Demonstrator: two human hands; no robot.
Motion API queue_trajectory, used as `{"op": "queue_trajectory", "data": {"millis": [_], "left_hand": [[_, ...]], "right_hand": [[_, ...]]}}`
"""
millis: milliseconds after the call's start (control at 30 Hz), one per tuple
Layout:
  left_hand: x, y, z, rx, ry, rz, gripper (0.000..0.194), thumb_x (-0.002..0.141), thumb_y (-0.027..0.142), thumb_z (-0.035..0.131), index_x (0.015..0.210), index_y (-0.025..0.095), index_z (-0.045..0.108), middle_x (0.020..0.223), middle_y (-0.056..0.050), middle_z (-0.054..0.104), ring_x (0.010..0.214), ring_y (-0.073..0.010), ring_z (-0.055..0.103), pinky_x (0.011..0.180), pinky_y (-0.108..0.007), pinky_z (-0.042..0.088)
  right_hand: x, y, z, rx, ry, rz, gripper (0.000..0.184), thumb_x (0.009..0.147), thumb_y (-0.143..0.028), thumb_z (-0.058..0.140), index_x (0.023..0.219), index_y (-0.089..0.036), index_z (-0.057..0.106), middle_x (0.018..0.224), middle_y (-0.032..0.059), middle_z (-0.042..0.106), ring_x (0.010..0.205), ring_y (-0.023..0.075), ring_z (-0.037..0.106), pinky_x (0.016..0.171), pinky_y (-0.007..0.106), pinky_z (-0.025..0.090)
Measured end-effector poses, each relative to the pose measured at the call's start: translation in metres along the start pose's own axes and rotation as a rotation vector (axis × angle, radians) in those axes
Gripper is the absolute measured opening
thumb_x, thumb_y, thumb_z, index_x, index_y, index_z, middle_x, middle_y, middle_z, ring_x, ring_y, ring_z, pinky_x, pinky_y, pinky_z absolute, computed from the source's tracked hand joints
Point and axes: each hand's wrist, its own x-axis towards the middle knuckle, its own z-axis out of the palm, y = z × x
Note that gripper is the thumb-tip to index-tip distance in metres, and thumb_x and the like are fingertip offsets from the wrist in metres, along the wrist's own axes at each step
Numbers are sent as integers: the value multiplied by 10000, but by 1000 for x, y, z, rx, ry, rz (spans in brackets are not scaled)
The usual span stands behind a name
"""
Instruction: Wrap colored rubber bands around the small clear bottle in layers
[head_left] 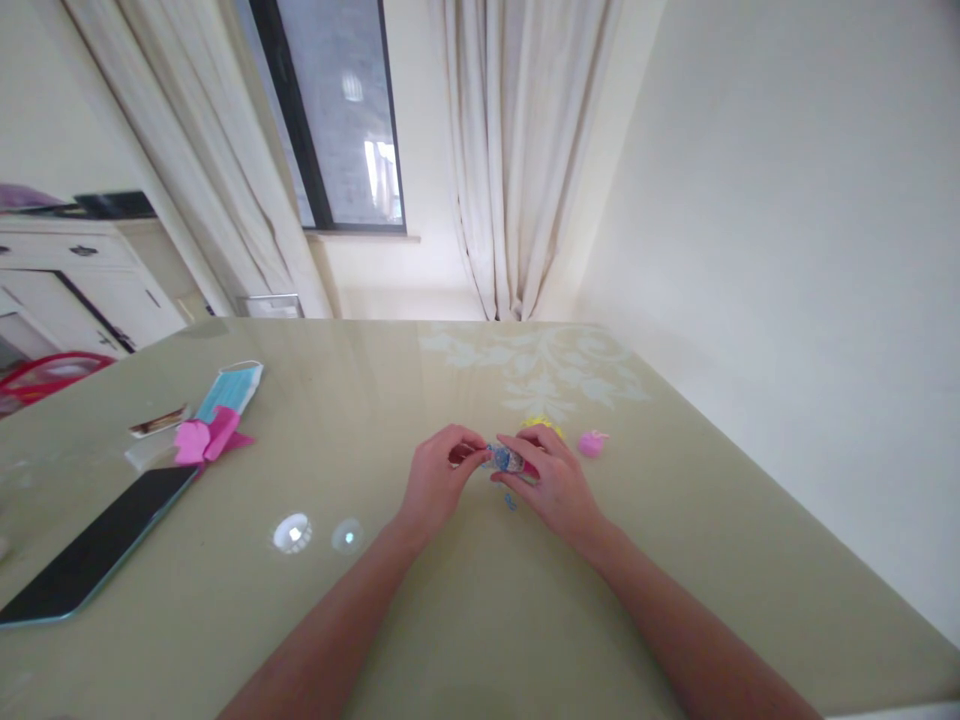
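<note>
Over the middle of the table, my right hand [556, 482] has its thumb and fingers closed round a small blue-and-white patterned item [505, 458]. It looks clear or shiny, and its exact kind is not discernible. My left hand [441, 470] pinches at the item's left end, thumb against forefinger. Something yellow and frilly [544, 425] shows just behind my right hand, and a bit of pink peeks between its fingers. A tiny blue piece [510, 501] lies on the table below the hands. To the right sits a small pink rounded thing [592, 443] with a thin tip.
On the left of the glossy table [465, 620] lie a dark-screened phone or tablet [105, 540], pink folded paper [214, 436], a blue face mask [231, 388] and a narrow brown-and-white packet [159, 421]. A wall [825, 300] borders the right edge.
</note>
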Motion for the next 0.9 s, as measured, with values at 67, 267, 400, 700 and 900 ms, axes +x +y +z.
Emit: {"op": "queue_trajectory", "data": {"millis": [67, 267, 400, 700, 900], "left_hand": [[0, 1, 2, -28, -16, -117, 164, 839, 342, 770, 815, 200, 693, 673, 21, 708, 609, -155, 689, 575, -242, 516], [3, 2, 2, -173, -27, -179, 191, 825, 370, 763, 770, 194, 711, 613, 27, 676, 567, -143, 669, 549, -228, 507], [2, 4, -2, -123, -30, -38, 129, 885, 310, 720, 840, 202, 776, 749, -7, 734, 681, -145, 699, 646, -239, 552], [-3, 11, -4, 52, 35, 201, 122, 952, 231, 690, 992, 248, 804, 954, -15, 815, 880, -170, 745, 832, -287, 591], [-6, 10, -8, 156, 93, 357, 116, 976, 276, 681, 997, 249, 792, 936, -23, 817, 852, -176, 751, 814, -307, 610]], "right_hand": [[0, 0, 0, -7, -6, -7, 444, 825, -266, 866, 1250, -280, 737, 1053, 89, 687, 985, 269, 671, 872, 420, 595], [0, 0, 0, 3, -13, 9, 460, 822, -265, 866, 1262, -270, 732, 1065, 88, 684, 988, 265, 674, 881, 415, 597], [1, -1, -1, -6, -13, 24, 456, 810, -255, 876, 1244, -269, 739, 1059, 87, 683, 979, 267, 674, 874, 412, 593], [3, -5, -4, 43, 26, 52, 422, 851, -334, 846, 1254, -287, 729, 1046, 75, 686, 969, 260, 674, 878, 413, 581], [2, -10, -2, 125, 49, 53, 429, 867, -381, 831, 1264, -270, 713, 1093, 88, 698, 994, 258, 685, 900, 411, 583]]}}
